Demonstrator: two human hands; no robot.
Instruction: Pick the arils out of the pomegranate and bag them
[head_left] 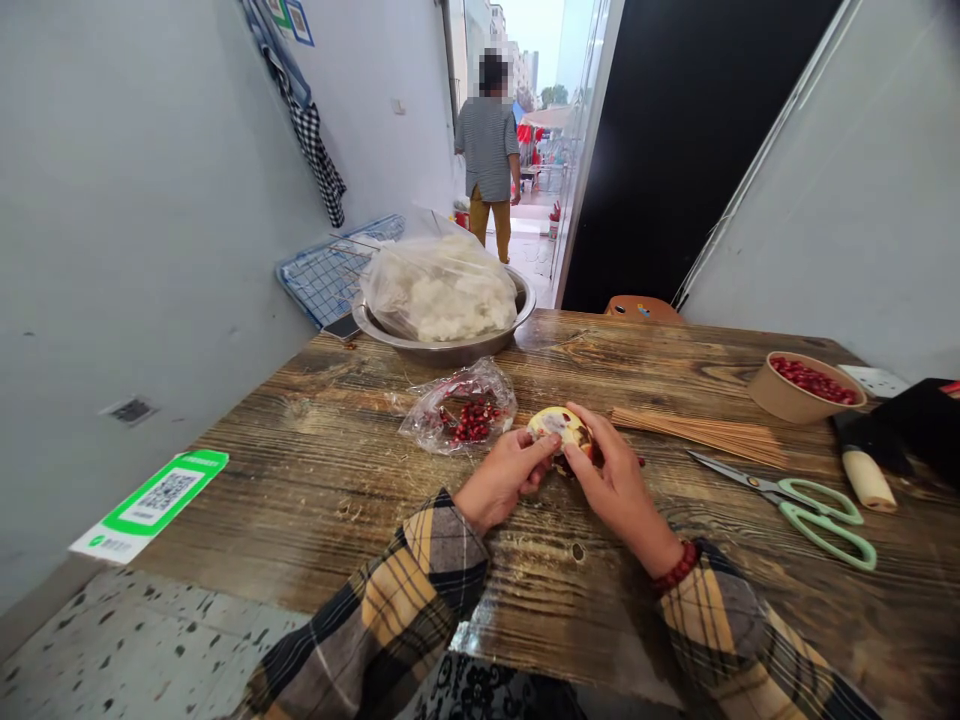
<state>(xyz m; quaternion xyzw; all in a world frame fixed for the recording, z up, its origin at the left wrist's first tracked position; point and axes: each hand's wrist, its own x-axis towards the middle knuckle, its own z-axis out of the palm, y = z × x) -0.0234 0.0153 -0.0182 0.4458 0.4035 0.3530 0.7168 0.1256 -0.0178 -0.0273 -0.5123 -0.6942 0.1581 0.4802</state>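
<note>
A piece of pomegranate [553, 420] with pale yellow pith is held between my two hands, just above the wooden table. My right hand [616, 470] curls around its right side, with the thumb on the near edge. On the other side, my left hand [514, 472] is closed, its thumb pressed against the pith; whether loose seeds sit under its fingers is hidden. Left of the fruit lies a clear plastic bag [435, 425], and red pomegranate seeds [476, 420] are in it.
Behind stands a metal basin [450, 350] holding a bag of white fluffy material [457, 300]. On the right are wooden skewers [705, 435], green-handled scissors [780, 492], a paper bowl [795, 395] of red seeds and a wooden handle [868, 482]. A person [491, 150] stands in the doorway.
</note>
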